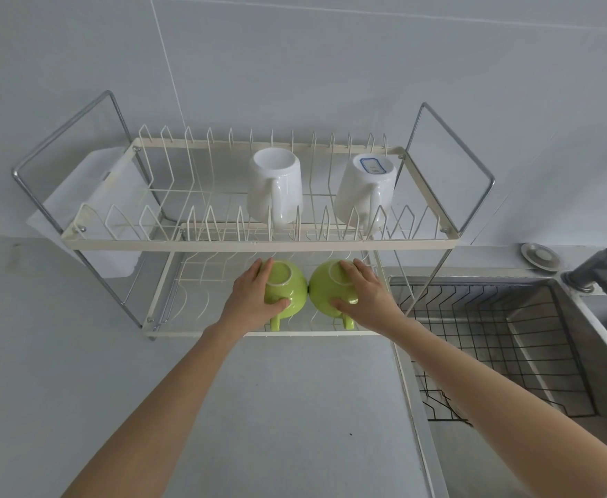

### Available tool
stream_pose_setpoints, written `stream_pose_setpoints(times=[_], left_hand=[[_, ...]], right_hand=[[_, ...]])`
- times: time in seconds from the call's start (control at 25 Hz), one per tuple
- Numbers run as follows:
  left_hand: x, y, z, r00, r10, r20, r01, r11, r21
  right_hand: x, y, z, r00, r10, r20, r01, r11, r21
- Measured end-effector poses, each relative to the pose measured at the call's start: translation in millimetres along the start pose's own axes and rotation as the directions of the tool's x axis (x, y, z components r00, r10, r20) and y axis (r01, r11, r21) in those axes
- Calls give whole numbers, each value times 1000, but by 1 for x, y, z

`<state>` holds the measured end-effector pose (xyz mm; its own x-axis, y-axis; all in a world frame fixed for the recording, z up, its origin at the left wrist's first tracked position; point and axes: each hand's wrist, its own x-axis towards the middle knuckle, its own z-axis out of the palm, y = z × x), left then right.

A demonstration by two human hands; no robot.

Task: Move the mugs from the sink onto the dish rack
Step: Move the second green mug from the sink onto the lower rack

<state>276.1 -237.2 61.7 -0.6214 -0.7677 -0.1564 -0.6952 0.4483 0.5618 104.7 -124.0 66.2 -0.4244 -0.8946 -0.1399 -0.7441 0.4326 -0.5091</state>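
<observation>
Two green mugs sit inverted and touching on the dish rack's [259, 242] lower tier, handles toward its front edge. The left hand [250, 298] clasps the left green mug [289, 287]; the right hand [365, 294] clasps the right green mug [325, 292]. The upper tier overhangs them, carrying two white mugs [275, 190] upside down. The sink [510, 336] at the counter's right holds a wire basket [492, 318].

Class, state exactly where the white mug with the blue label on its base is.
The labelled white mug stands upside down at the right end of the dish rack's upper tier, right of the plain white mug.
</observation>
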Motion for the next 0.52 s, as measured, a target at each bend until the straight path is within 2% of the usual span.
stream_pose_setpoints(times=[0.32, 0.52], left_hand=[[-1, 4, 0, 1000, -10, 18, 9, 999, 42], [-1, 7, -6, 996, -28, 79, 13, 983, 184]], right_hand=[[-1, 4, -1, 998, -16, 58, 18, 999, -34], [-5, -4, -8, 993, 22, 115, -5, 990, -141]])
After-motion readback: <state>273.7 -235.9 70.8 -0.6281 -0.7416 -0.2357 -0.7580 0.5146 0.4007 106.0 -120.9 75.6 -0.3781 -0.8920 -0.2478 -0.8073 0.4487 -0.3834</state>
